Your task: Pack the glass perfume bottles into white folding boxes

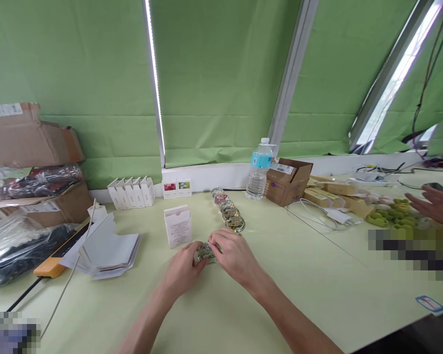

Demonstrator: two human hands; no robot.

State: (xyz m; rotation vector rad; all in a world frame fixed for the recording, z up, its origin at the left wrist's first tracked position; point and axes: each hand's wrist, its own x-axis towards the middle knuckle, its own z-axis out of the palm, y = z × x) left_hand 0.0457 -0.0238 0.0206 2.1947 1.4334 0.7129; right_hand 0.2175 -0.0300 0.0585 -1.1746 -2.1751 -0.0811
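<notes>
Both my hands meet over the table in the middle of the view. A small shiny round item (205, 252), silvery-green and partly see-through, lies between them. My left hand (186, 268) grips its left side between thumb and fingers. From above and the right, the bent fingers of my right hand (225, 250) pinch its upper edge and hide part of it. Just beyond stretches a row of similar shiny round pieces (229, 212), some with gold and red parts. Left of that row, a white box (177, 226) with printed text stands upright.
Folded white cartons (131, 193) and two picture cards (177, 189) stand at the back. White sheets (114, 250) lie left, near stacked cardboard boxes (33, 137). A water bottle (259, 172) and an open carton (288, 184) stand right. Another person's hand (433, 204) hovers near green pieces (393, 215).
</notes>
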